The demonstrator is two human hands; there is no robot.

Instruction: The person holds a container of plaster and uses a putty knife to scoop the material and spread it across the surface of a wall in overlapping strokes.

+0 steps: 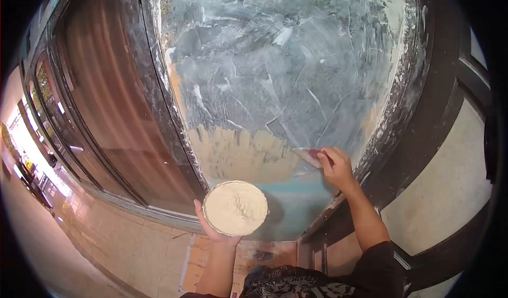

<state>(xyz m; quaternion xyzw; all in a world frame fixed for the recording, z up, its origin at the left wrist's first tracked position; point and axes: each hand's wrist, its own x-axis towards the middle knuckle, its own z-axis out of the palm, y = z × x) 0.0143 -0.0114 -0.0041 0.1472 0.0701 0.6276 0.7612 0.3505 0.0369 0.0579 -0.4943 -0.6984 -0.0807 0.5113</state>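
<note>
Left hand (221,237) cupped under bowl (206,217) of cream paste (230,208), forearm (218,266) nearly upright; bowl low before wall (254,86). Right hand (335,167) grasping scraper (310,156), forearm slanting up-left, blade pointing left beside beige coat's (243,155) right edge

Floor (132,240) of beige tile with visible joints, glossy toward the far left, carries a brown cardboard sheet (199,255) with pale left edge and dark markings.
</note>
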